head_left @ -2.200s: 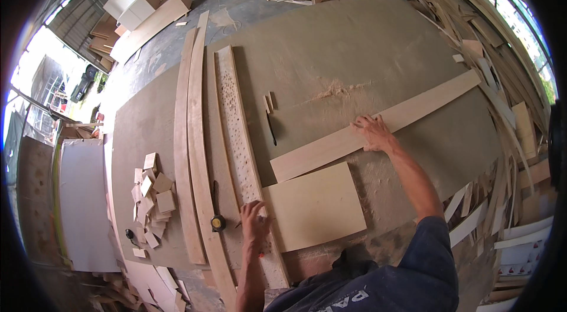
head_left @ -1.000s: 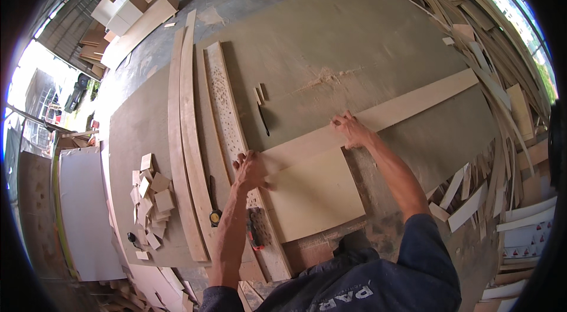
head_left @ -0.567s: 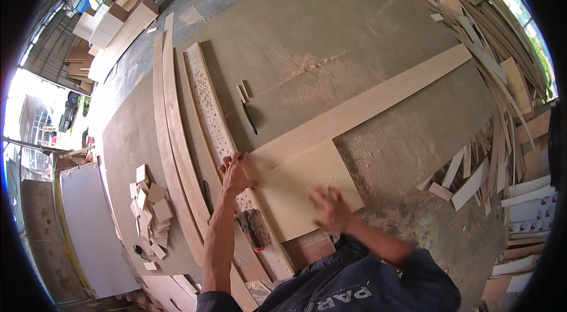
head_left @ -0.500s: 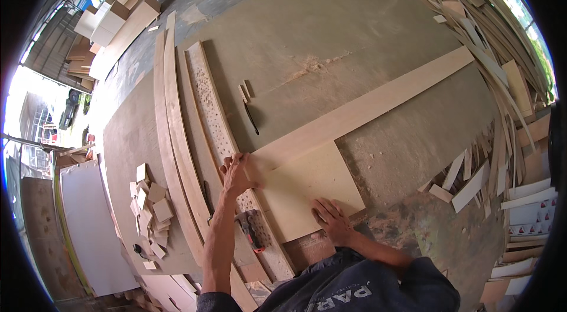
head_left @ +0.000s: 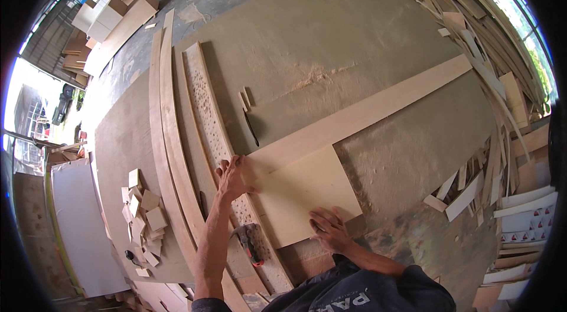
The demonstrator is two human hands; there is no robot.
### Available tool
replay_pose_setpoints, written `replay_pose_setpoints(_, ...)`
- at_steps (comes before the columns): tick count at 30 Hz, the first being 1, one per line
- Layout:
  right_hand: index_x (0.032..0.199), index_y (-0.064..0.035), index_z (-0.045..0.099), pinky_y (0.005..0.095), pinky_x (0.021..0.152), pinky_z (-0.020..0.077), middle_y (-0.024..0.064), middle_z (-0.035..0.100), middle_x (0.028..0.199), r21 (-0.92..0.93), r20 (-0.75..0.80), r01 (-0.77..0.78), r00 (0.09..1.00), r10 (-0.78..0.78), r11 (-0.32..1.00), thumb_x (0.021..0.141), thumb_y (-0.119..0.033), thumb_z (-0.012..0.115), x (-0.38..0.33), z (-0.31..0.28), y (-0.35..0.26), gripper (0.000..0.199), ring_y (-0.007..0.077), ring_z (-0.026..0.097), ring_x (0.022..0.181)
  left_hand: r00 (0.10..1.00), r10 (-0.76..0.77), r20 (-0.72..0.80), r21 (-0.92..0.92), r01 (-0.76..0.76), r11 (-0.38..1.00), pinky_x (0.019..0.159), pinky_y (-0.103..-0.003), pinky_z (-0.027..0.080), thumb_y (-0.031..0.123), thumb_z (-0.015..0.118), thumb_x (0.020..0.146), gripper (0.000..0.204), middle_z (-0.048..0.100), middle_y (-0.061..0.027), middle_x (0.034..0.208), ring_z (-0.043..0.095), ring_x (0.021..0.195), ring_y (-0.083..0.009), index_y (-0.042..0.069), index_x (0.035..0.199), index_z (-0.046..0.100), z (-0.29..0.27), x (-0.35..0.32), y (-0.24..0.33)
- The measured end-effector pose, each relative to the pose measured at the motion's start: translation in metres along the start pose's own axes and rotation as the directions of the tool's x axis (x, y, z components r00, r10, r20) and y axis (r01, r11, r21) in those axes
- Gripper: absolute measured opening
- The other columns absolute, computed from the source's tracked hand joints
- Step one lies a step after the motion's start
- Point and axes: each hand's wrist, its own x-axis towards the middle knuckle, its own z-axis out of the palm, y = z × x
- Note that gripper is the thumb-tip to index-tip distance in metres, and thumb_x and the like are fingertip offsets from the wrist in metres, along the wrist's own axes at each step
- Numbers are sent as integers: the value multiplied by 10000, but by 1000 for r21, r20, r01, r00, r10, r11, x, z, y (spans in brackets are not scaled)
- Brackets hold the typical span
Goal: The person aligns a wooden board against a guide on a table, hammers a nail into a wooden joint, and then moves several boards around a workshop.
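A pale rectangular board (head_left: 316, 185) lies in front of me, its far side along a long wooden plank (head_left: 366, 117) that runs off to the far right. Both meet a long strip pitted with holes (head_left: 204, 96) on their left. At that corner my left hand (head_left: 231, 177) is closed over the strip's edge, fingers bent on the strip and thumb toward the board. What lies under the palm is hidden. My right hand (head_left: 331, 230) rests on the board near its front edge, fingers extended. Beside the strip, left of the board, lies a red-and-black tool (head_left: 249, 245).
Long wooden slats (head_left: 170, 111) lie left of the strip. Farther left sits a heap of small wooden blocks (head_left: 144, 217). A thin dark tool (head_left: 252, 129) and sawdust (head_left: 313, 77) are on the large worktop (head_left: 354, 23). Scrap wood (head_left: 463, 191) is piled at right.
The view has shifted slightly. My right hand has moved a little on the board, its fingers closer together. My left hand stays at the corner of the board and strip.
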Motion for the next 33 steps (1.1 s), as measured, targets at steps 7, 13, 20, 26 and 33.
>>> replay_pose_setpoints(7, 1251, -109, 646, 528, 1200, 152, 24, 444, 1504, 8, -21, -3, 1000, 3, 1000, 744, -302, 790, 32, 4, 9, 561, 211, 329, 1451, 999, -30, 34, 41, 29, 999, 1005, -478, 297, 488, 954, 361, 1316, 406, -68, 1460, 379, 1249, -328, 72, 1485, 410, -11, 26, -14)
replay_pose_setpoints(13, 1242, -133, 652, 576, 1187, 106, 12, 467, 1484, -52, -51, 24, 998, -26, 998, 717, -306, 806, 49, 10, 19, 574, 202, 352, 1439, 999, -28, 29, 34, 27, 999, 947, -466, 317, 468, 954, 329, 1316, 437, -57, 1414, 404, 1194, -312, 66, 1463, 422, -24, 45, -14)
replay_pose_setpoints(20, 1200, -130, 681, 566, 1191, 95, 4, 491, 1467, 11, -80, -5, 997, 6, 1000, 734, -310, 801, 71, 9, 23, 513, 177, 339, 1443, 999, -37, 25, 49, 36, 998, 968, -466, 319, 461, 958, 320, 1322, 437, -67, 1427, 418, 1205, -308, 46, 1459, 431, -31, 67, -22)
replay_pose_setpoints(26, 1202, -131, 682, 594, 1183, 64, 16, 481, 1475, -14, -86, -1, 996, 0, 1000, 748, -335, 788, 90, 10, 26, 508, 179, 340, 1439, 1000, -11, -19, 50, 12, 999, 1048, -499, 304, 452, 963, 328, 1342, 420, -115, 1474, 395, 1272, -355, 25, 1476, 415, -25, 86, -43)
replay_pose_setpoints(33, 1213, -134, 674, 617, 1164, 66, 20, 430, 1511, -66, -68, 8, 998, -13, 998, 790, -342, 764, 102, 22, 38, 479, 169, 324, 1452, 999, -26, 30, 35, 25, 999, 1074, -533, 304, 429, 966, 333, 1357, 397, -119, 1501, 382, 1288, -382, 20, 1491, 391, -35, 104, -43)
